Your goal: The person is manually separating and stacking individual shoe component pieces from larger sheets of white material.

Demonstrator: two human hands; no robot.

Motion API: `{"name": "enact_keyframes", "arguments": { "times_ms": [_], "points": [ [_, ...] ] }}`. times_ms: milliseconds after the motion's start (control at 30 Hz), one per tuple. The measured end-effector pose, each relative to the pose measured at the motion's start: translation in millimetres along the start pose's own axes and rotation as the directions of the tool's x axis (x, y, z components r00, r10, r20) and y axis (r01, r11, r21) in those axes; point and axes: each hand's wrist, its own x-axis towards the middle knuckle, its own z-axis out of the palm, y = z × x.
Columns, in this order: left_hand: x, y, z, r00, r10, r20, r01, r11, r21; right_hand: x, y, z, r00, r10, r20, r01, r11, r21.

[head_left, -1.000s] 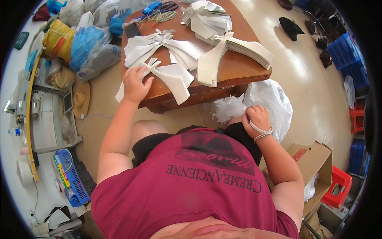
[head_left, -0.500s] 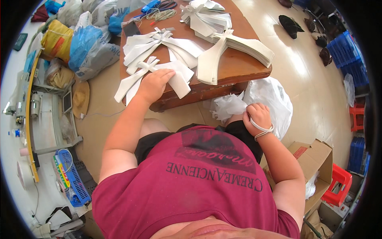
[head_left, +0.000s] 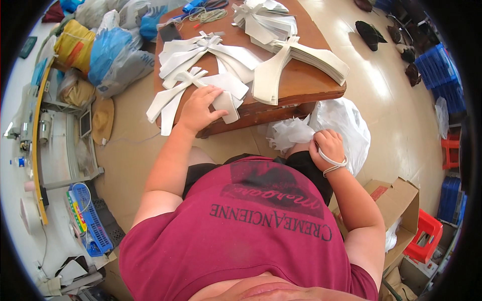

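My left hand [head_left: 200, 108] rests on the near edge of a small stack of white, strap-like cut pieces [head_left: 232, 86] that cross at a narrow middle. Its fingers lie stretched over the pieces, with the thumb standing apart. Behind lies a larger fanned stack of white pieces [head_left: 236, 57], and to its right a thick cream stack [head_left: 268, 75] spreads its arms over the table's corner. Low beside my right thigh, my right hand [head_left: 329, 150] is closed on the gathered, crumpled edge of a white plastic bag [head_left: 346, 120]. White bands circle that wrist.
The wooden table [head_left: 301, 83] also carries another white stack [head_left: 261, 22], a dark phone [head_left: 169, 32] and coiled cable [head_left: 208, 15]. Filled bags [head_left: 118, 60] crowd the left floor. A cardboard box [head_left: 396, 200] and red stool [head_left: 424, 236] stand on my right.
My left hand has shifted slightly right and its thumb has spread away from the fingers. The right hand stays at the bag. The whole view has shifted a little.
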Motion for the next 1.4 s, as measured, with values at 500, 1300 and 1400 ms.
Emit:
{"name": "enact_keyframes", "arguments": {
  "times_ms": [500,1300,1400],
  "points": [
    [6.8,-51.3,-4.3,0.621,-0.784,0.009,-0.122,-0.108,-0.987,-3.0,-0.2,-0.7,1.000,0.012,0.004,-0.012,1.000,-0.014],
    [-23.7,168.1,-70.5,0.738,0.674,-0.009,-0.328,0.347,-0.878,29.7,-101.7,-43.4,0.853,0.068,0.517,-0.480,-0.287,0.829],
    [-28.2,171.5,-49.0,0.773,0.629,0.080,-0.063,0.202,-0.977,25.0,-107.8,-49.8,0.824,0.079,0.561,-0.457,-0.493,0.741]
  ]
}}
